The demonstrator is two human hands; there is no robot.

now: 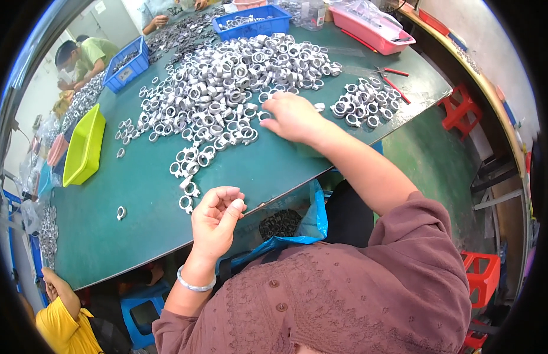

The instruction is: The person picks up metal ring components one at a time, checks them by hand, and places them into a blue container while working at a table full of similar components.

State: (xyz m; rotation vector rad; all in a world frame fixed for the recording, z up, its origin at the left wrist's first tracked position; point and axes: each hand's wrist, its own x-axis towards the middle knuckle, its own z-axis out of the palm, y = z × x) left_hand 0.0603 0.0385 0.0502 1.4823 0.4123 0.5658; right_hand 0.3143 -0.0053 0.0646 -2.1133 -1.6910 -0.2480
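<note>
A large heap of silver-grey metal rings (221, 76), each with a small lug, spreads over the green table (150, 236). At its near right edge is my right hand (294, 118), with thumb and fingers bent about one metal ring (264, 116). My left hand (218, 218) is held at the table's front edge, fingers curled in and thumb against them; whatever they hold is hidden. Close to it, a short trail of rings (188, 171) runs down from the heap. A smaller pile of rings (365, 101) lies to the right of my right hand.
Red-handled pliers (395, 82) lie beyond the small pile. Blue bins (250, 22), a pink tray (371, 29) and a yellow-green tray (85, 147) stand around the heap. A blue-edged bag (318, 212) hangs below the table edge. Other people (88, 59) sit at the left.
</note>
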